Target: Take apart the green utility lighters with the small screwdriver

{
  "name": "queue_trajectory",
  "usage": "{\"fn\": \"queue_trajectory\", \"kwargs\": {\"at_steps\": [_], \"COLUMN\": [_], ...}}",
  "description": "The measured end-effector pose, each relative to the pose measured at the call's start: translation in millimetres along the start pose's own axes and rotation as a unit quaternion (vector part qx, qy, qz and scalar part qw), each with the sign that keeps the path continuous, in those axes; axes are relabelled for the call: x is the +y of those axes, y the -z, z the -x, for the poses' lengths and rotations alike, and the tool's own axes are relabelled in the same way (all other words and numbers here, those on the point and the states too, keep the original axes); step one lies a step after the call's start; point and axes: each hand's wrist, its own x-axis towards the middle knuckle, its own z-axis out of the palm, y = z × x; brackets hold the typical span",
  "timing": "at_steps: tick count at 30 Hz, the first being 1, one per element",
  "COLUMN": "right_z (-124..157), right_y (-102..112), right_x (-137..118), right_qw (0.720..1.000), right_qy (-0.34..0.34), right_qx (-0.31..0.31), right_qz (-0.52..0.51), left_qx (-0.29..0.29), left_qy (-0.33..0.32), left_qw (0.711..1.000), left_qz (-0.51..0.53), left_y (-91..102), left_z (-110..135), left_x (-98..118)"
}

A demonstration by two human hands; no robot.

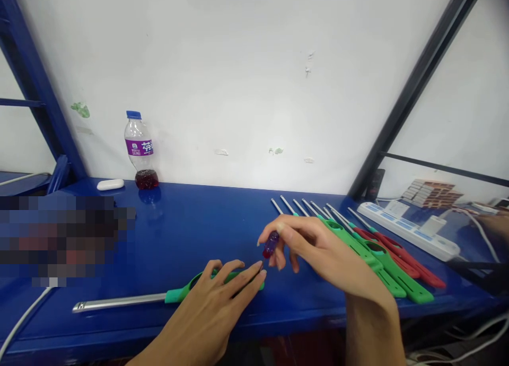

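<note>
My left hand [222, 297] lies over a green long-nozzle lighter [185, 290], fingers stretched out across its handle. The lighter's silver metal tube points left along the front of the blue table. My right hand [318, 244] pinches a small translucent purple piece with a red end [271, 244] between thumb and index finger; its kind is not clear. This piece hangs just above and right of the left fingertips. Behind and beside the right hand lie several more long-nozzle lighters, green ones [409, 281] and red ones [425, 270], tubes pointing to the back; the hand hides some of them.
A drink bottle with a blue cap [139, 148] stands against the wall beside a white case [110, 184]. At the right lies a white power strip [409, 231] with plugs. A blurred patch [55, 238] covers the left side, with a white cable [27, 318] below it.
</note>
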Motion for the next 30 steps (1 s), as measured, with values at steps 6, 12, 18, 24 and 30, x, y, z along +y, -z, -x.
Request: {"fn": "queue_trajectory", "kwargs": {"at_steps": [6,12,18,24,30], "right_z": [-3.3,-5.3,-11.2,-10.3,-10.8], "right_y": [4.4,-4.0,-9.2,-19.0,-20.1], "right_x": [8.2,5.5,6.7,2.3,3.6], "right_qw": [0.999,0.996,0.985,0.957,0.973], "right_qy": [-0.023,0.033,0.049,0.040,0.035], "right_qx": [0.044,0.084,0.155,0.234,0.179], "right_qz": [-0.019,-0.012,0.064,0.168,0.139], "left_qx": [0.011,0.101,0.141,0.131,0.126], "left_qy": [-0.001,0.017,0.013,0.010,0.010], "left_qw": [1.000,0.992,0.986,0.988,0.989], "left_qz": [0.021,0.067,0.084,0.077,0.076], "left_y": [6.1,8.1,7.7,8.6,9.5], "left_z": [-1.8,1.7,2.2,2.0,2.6], "left_x": [0.6,1.7,1.3,2.0,2.7]}}
